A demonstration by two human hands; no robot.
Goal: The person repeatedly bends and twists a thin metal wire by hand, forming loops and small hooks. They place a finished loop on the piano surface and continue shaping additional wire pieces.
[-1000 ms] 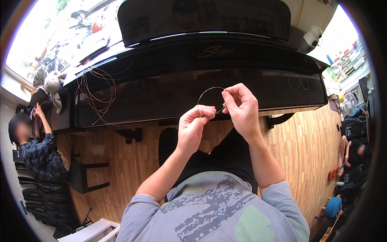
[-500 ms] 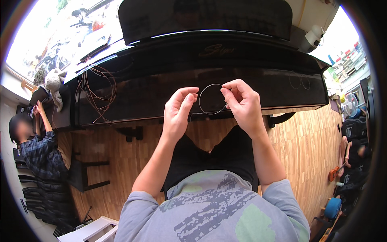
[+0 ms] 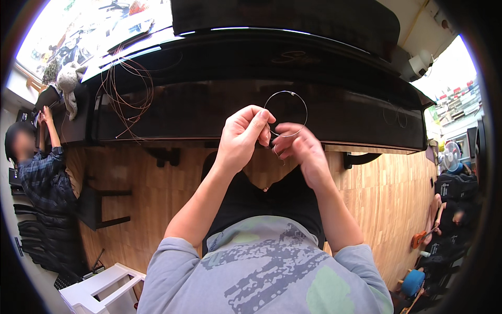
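Over the front of a black piano (image 3: 209, 104), my left hand (image 3: 246, 135) pinches a thin silvery wire string (image 3: 307, 110) that is wound into a small ring. The ring stands up above the fingertips, with a small end piece at its top. Just right of it, my right hand (image 3: 303, 152) is smeared by motion at the ring's lower side. A loose bit of string hangs below those fingers; whether they grip it cannot be made out.
Coppery loops of string (image 3: 128, 107) lie on the piano's left part, thinner string loops (image 3: 395, 116) on its right. A person (image 3: 39, 167) sits at the left beside a plush toy (image 3: 68, 81). A white stool-like frame (image 3: 104, 290) stands at lower left.
My left hand has moved right and closed on the ring. My right hand has dropped lower and left, off the ring's upper right side. The view has shifted slightly.
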